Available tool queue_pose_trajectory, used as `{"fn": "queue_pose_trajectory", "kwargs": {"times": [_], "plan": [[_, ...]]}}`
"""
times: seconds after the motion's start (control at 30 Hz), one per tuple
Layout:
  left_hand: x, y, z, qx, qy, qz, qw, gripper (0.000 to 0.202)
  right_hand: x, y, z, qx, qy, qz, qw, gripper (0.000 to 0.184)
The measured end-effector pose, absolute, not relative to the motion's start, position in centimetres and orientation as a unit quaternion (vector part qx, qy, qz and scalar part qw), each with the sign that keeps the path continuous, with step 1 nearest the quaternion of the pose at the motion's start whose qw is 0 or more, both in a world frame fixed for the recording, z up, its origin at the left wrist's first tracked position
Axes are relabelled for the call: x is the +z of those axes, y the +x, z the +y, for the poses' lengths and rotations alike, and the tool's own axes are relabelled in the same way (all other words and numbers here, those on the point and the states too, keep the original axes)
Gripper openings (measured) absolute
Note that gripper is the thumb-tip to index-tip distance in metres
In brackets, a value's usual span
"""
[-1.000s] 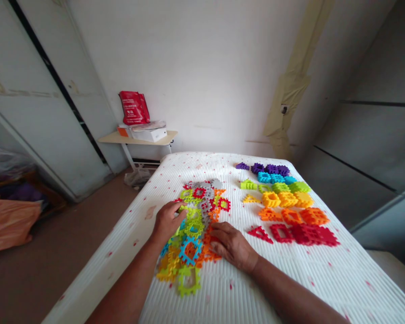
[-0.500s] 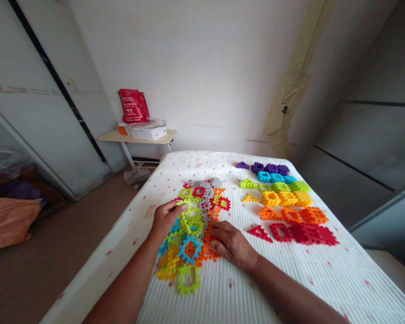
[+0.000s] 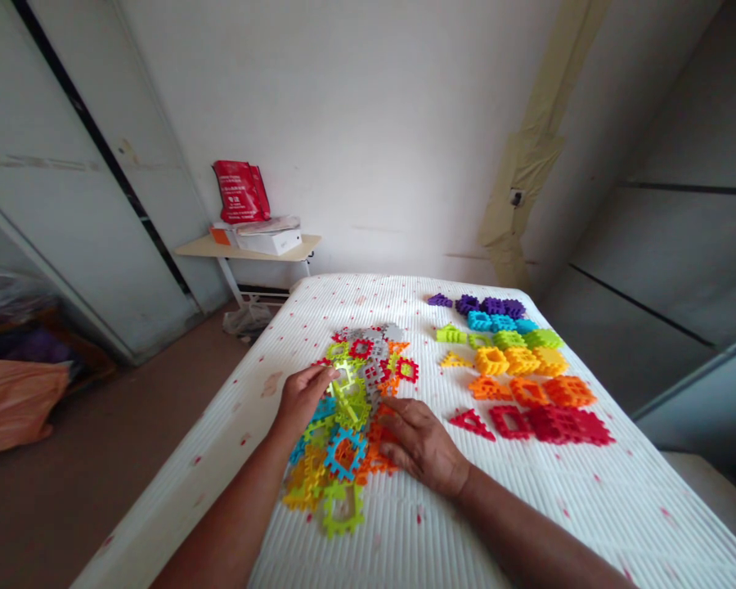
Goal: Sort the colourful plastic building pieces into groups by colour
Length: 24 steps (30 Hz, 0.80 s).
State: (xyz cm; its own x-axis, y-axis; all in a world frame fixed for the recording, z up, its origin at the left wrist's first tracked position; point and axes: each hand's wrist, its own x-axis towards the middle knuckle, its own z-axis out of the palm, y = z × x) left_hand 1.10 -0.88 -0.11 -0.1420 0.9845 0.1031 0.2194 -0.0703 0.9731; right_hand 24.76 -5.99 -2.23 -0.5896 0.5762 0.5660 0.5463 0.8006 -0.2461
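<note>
My left hand (image 3: 307,394) is closed in a pinch on the edge of a lime-green square frame-shaped building piece (image 3: 345,375) at the left side of a mixed pile. My right hand (image 3: 426,446) lies at the pile's right side, fingers apart and touching orange building pieces (image 3: 377,446). Between the hands are more lime-green pieces (image 3: 352,409). Nearer to me sit a blue frame piece (image 3: 334,462), yellow pieces (image 3: 308,483) and a lime-green frame (image 3: 325,519). Grey pieces (image 3: 392,331) and red frames (image 3: 361,348) lie at the far end.
Right of the pile, rows of pieces stand sorted by colour: purple (image 3: 496,307), blue (image 3: 501,322), green (image 3: 510,339), yellow (image 3: 521,360), orange (image 3: 570,391) and red (image 3: 570,425). All lie on a white ribbed bed cover (image 3: 466,523). A small table (image 3: 196,246) holds a red bag (image 3: 240,192).
My left hand has shifted very slightly, and the lime-green piece in its pinch has tilted. My right hand's fingers have spread a little, still at the orange pieces.
</note>
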Motion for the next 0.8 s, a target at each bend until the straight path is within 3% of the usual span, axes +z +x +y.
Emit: {"fn": "queue_pose_trajectory", "kwargs": {"times": [0.27, 0.8], "plan": [[-0.7, 2.7, -1.5, 0.491, 0.591, 0.564, 0.302, 0.033, -1.5, 23.7, -6.9, -0.023, -0.278, -0.912, 0.299, 0.041], [0.3, 2.8, -1.7, 0.535, 0.534, 0.527, 0.388, 0.042, -2.1, 23.8, -6.5, 0.036, -0.275, -0.918, 0.284, 0.039]]}}
